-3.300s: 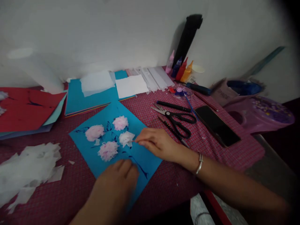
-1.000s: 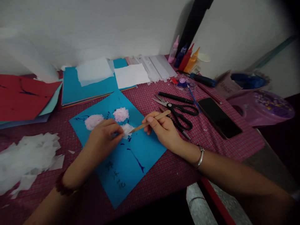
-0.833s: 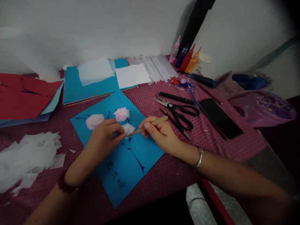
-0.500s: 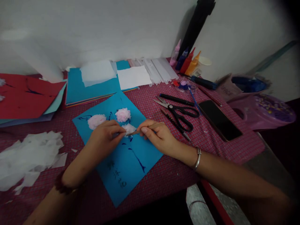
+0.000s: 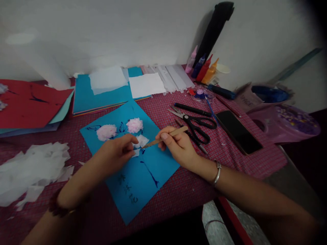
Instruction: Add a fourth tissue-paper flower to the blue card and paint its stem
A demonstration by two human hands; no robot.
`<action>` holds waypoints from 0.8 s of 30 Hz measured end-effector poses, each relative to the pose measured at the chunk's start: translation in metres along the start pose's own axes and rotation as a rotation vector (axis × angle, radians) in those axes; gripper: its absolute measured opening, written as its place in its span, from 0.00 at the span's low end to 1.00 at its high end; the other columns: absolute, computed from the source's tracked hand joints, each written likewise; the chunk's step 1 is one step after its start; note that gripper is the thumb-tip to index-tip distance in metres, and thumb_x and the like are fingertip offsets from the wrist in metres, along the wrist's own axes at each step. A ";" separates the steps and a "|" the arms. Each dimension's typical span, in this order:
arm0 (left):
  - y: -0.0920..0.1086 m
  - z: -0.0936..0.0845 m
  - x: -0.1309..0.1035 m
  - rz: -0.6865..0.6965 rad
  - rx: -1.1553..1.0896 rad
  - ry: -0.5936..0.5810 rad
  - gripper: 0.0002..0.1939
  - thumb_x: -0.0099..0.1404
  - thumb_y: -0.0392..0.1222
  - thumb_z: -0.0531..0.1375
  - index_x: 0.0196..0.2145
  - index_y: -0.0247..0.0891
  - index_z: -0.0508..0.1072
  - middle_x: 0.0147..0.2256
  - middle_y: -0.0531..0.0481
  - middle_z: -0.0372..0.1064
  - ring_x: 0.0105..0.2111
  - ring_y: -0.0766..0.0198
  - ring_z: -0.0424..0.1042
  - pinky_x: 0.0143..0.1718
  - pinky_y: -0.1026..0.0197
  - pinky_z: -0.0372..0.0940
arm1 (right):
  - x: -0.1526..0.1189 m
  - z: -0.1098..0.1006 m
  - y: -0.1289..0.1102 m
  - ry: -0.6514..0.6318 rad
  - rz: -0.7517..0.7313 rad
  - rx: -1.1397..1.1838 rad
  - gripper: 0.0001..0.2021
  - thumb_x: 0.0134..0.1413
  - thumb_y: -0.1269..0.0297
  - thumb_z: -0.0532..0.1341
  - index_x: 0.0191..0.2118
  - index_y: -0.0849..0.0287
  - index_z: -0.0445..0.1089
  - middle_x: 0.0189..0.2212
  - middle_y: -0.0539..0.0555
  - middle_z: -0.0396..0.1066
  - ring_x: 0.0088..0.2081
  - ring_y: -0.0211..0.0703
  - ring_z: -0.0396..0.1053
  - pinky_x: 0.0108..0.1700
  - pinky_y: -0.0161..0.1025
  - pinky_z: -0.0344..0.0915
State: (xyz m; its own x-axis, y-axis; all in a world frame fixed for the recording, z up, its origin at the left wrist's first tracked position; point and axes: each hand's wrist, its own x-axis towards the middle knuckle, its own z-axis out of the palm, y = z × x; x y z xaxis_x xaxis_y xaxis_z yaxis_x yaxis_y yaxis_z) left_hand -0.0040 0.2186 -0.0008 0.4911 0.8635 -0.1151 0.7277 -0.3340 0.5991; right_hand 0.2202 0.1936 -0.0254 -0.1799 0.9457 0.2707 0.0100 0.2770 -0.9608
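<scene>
Handwriting marks the near corner of a blue paper sheet on the checked tabletop. Over the sheet, the right hand grips a wooden stick, its tip beside a white paper flower. The left hand has a white paper piece at its thumb; whether pinched, I cannot tell. Beyond are two pinkish flowers, then, farther right, four squeeze bottles.

Wall: plain, greyish white, spanning the far side — and on toward the right
Table: beside the wall, draped in a reddish checked cloth
Floor: grey, speckled, glimpsed at near right
Light: dim — deep shade at far right
</scene>
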 end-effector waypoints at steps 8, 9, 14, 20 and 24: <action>0.004 0.012 0.012 0.034 0.195 0.054 0.16 0.56 0.32 0.54 0.42 0.38 0.71 0.27 0.53 0.68 0.28 0.62 0.69 0.31 0.61 0.61 | 0.000 0.002 -0.003 -0.034 -0.075 -0.121 0.14 0.64 0.60 0.52 0.30 0.58 0.68 0.25 0.50 0.68 0.27 0.35 0.67 0.30 0.34 0.64; 0.003 0.013 0.012 0.036 0.191 0.069 0.16 0.56 0.32 0.54 0.42 0.38 0.71 0.27 0.53 0.68 0.28 0.62 0.69 0.32 0.61 0.61 | 0.000 0.002 -0.002 -0.055 -0.097 -0.142 0.14 0.64 0.60 0.52 0.30 0.58 0.68 0.26 0.50 0.69 0.28 0.36 0.68 0.31 0.35 0.64; 0.000 0.016 0.014 0.045 0.192 0.069 0.15 0.57 0.33 0.55 0.43 0.38 0.71 0.28 0.52 0.70 0.28 0.62 0.69 0.33 0.61 0.63 | 0.001 0.002 0.002 -0.130 -0.210 -0.214 0.14 0.65 0.63 0.51 0.29 0.57 0.67 0.31 0.52 0.72 0.34 0.37 0.70 0.37 0.37 0.67; 0.000 0.008 0.011 0.078 0.170 0.052 0.14 0.57 0.35 0.56 0.43 0.38 0.70 0.31 0.50 0.72 0.31 0.61 0.71 0.33 0.59 0.64 | 0.000 0.002 0.004 -0.150 -0.245 -0.290 0.14 0.65 0.64 0.51 0.30 0.57 0.68 0.33 0.53 0.72 0.36 0.38 0.70 0.39 0.37 0.67; 0.001 -0.003 0.006 0.137 0.180 0.121 0.07 0.58 0.39 0.57 0.35 0.38 0.71 0.32 0.49 0.70 0.33 0.59 0.70 0.34 0.58 0.64 | -0.001 0.002 0.003 -0.143 -0.225 -0.295 0.13 0.65 0.62 0.51 0.33 0.57 0.69 0.34 0.53 0.73 0.37 0.38 0.71 0.40 0.38 0.67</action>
State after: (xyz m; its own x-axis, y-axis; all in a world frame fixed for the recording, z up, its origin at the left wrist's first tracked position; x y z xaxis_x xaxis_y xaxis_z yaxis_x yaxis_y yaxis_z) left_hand -0.0020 0.2245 0.0012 0.5378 0.8410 0.0594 0.7375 -0.5034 0.4503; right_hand 0.2184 0.1932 -0.0289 -0.3449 0.8282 0.4417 0.2328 0.5313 -0.8146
